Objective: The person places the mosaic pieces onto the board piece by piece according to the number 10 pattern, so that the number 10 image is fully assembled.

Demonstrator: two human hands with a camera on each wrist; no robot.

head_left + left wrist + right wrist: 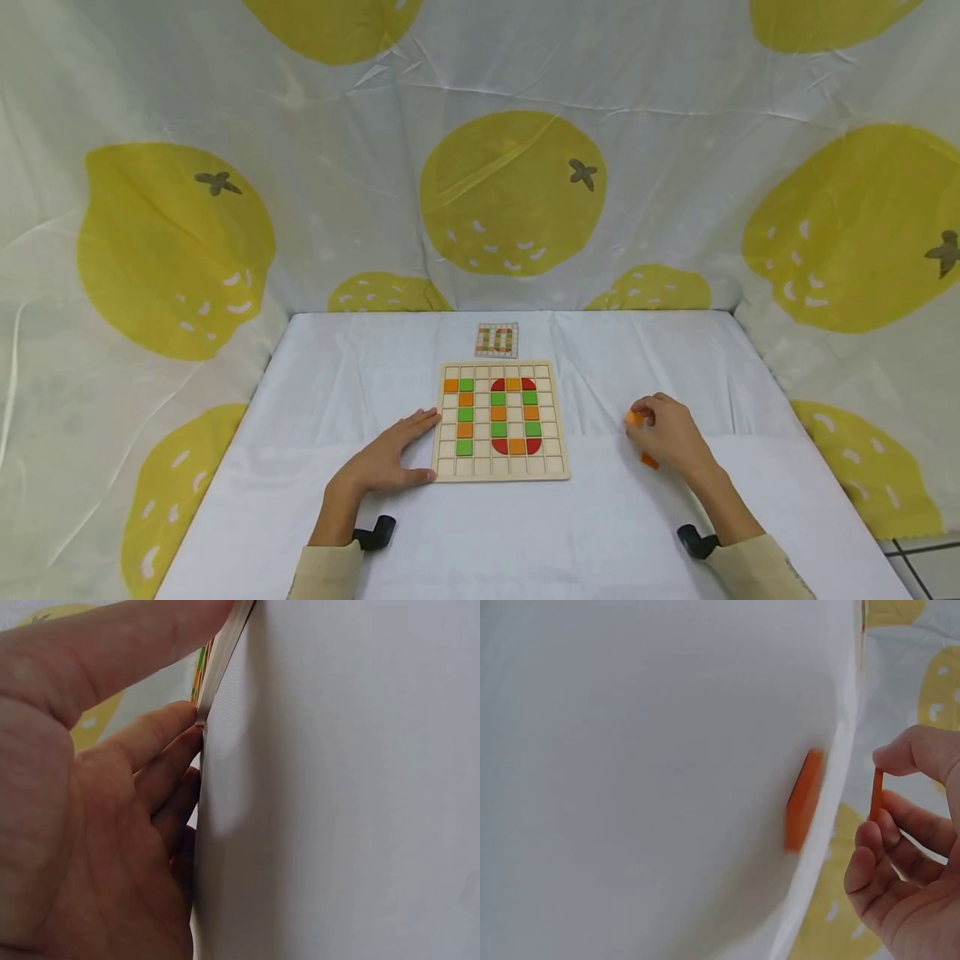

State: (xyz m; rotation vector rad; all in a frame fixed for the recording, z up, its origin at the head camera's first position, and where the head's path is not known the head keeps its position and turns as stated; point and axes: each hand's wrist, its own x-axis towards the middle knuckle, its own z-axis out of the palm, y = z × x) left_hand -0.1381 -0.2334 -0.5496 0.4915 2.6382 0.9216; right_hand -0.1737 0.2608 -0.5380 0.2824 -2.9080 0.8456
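A square wooden grid board (501,467) lies on the table, with orange, green and red tiles in its cells forming a 1 and a 0. Along its left edge rests my left hand (390,457), fingers extended and thumb at the lower corner; the left wrist view shows this hand (112,810) touching the board's side. To the right of the board, my right hand (671,433) pinches a thin orange tile (877,793) between thumb and fingers, above the table. A second orange tile (805,801) lies on the cloth just below that hand.
Behind the board lies a small pattern card (497,340) showing a similar 10. White cloth (600,533) covers the table. A curtain (660,200) printed with lemons stands at the back and sides. Each wrist wears a black camera mount (375,533).
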